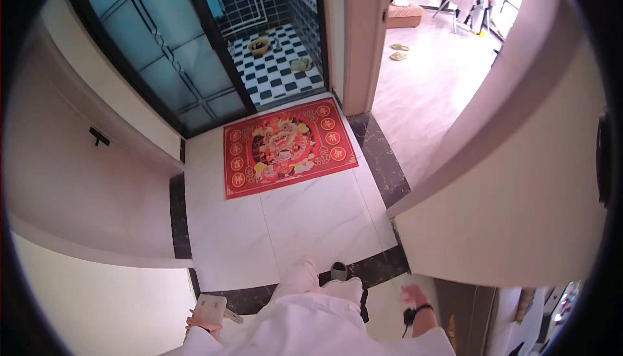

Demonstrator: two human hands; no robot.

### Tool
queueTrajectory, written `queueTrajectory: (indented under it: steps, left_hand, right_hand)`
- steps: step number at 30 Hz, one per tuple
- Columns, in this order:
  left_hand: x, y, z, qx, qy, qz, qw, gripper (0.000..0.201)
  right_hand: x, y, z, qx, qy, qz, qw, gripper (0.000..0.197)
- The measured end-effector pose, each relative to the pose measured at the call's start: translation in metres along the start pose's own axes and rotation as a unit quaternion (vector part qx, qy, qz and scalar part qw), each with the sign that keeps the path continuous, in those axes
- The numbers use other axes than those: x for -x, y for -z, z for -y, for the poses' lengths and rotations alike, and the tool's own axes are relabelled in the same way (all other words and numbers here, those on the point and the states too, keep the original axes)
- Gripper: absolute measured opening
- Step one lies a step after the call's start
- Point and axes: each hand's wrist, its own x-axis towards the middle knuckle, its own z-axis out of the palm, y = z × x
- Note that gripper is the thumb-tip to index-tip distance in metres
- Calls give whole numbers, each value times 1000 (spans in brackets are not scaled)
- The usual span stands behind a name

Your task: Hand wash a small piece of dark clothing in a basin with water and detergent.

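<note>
Low on the left, my left hand (206,323) is closed round a pale flat rectangular object (211,307) with small marks on its face; its exact kind is unclear. A narrower pale piece (232,316) sticks out beside it. My right hand (414,296) hangs at my right side with loosely spread, slightly blurred fingers, and nothing shows in it. Round that wrist is a black band with a small black device (409,317). Both arms are held away from my white clothing (318,320). A dark grey slipper (339,270) shows below me.
Ahead, a red patterned mat (292,145) lies before a black-framed sliding glass door (162,45). Beyond its opening, a basin (258,47) stands on a checkered floor. A closed door (97,161) is left. Right, a doorway leads to slippers (398,56) and a drying rack (468,6).
</note>
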Motion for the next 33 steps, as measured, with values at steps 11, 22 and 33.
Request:
queueTrajectory:
  steps: [11,22,33]
  left_hand:
    - [-78,252,-274,55,-23,74,995,141]
    - [-280,564,-586,108,-131,-134,976,140]
    - [-340,943,-847,20,-270,-259,927,141]
  right_hand:
    - [-33,-139,566,544,188,-109,811,32]
    - [-115,-177,777,434,130,-164,876,33]
    - [-327,-334,1117,418,234,-239,845,39]
